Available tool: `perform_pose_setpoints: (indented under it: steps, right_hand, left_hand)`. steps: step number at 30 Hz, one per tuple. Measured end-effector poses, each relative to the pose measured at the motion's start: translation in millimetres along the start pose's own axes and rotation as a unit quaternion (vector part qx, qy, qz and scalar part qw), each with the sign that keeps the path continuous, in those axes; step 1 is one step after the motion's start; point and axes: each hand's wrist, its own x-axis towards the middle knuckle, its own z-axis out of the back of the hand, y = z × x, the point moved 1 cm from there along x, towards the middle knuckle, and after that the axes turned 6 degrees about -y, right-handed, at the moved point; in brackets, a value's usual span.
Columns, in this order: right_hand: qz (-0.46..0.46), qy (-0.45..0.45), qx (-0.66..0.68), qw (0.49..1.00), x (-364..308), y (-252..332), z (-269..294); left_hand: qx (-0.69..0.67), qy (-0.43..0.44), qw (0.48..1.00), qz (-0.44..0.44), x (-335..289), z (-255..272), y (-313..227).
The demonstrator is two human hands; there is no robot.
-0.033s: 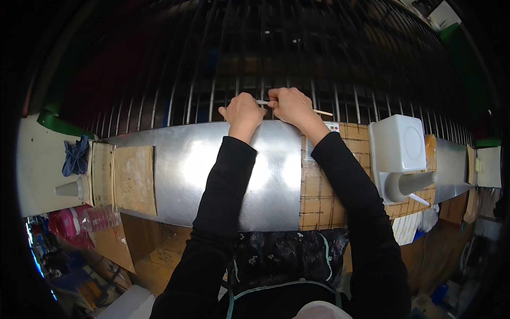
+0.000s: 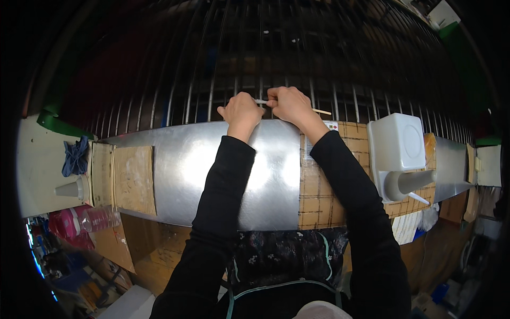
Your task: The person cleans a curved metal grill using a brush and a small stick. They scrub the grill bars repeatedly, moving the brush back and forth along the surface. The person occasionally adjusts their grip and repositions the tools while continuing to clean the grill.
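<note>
My left hand (image 2: 241,114) is closed over the near ends of the metal bars (image 2: 212,95), just past the far edge of the steel plate (image 2: 212,165). What its fingers grip is hidden beneath it. Close beside it on the right, my right hand (image 2: 291,105) is curled with thumb and fingers together. A thin pale stick (image 2: 322,111) sticks out from the right hand toward the right. A small whitish piece (image 2: 260,101) spans the gap between both hands, touching the right fingertips; its kind is too small to tell.
Flattened cardboard (image 2: 319,202) covers the plate's right part, bearing a white plastic container (image 2: 396,141) and a grey tapered tube (image 2: 417,182). At left lie a cardboard stack (image 2: 133,178), a dark blue cloth (image 2: 75,156) and a grey cone (image 2: 69,189). A clear bottle (image 2: 101,218) is below them.
</note>
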Motion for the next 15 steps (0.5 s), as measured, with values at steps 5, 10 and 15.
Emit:
perform_pose_setpoints:
  steps: [5,10,15]
  right_hand:
    - [0.022,-0.06,-0.049,0.997,15,1,5]
    - [0.017,0.022,-0.015,1.0,6,-3,8]
    - [0.01,-0.023,-0.023,0.999,10,2,6]
  left_hand:
    - [-0.001,-0.011,1.0,0.005,1,0,-2]
    - [0.009,-0.064,0.998,0.002,-3,-1,-3]
    - [0.002,-0.079,0.997,0.003,-2,-7,1]
